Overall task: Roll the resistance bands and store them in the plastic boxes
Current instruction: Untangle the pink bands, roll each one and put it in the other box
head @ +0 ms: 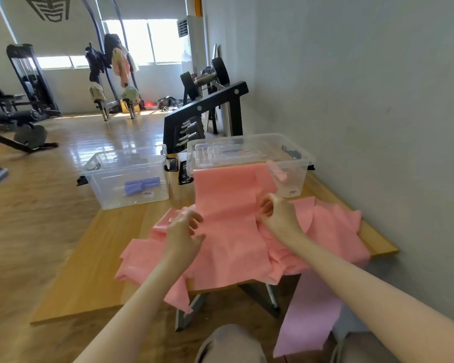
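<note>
Several pink resistance bands lie spread and crumpled over the wooden table; one runs up against the right clear plastic box. My left hand rests on the band's left side with fingers loosely curled. My right hand pinches the band's right edge just in front of that box. A rolled pink band shows inside the right box. The left clear box holds rolled purple bands. A purple band hangs off the table's near edge by my right knee.
A grey wall runs along the table's right side. A black dumbbell rack stands right behind the boxes. Gym machines stand on the wooden floor to the left.
</note>
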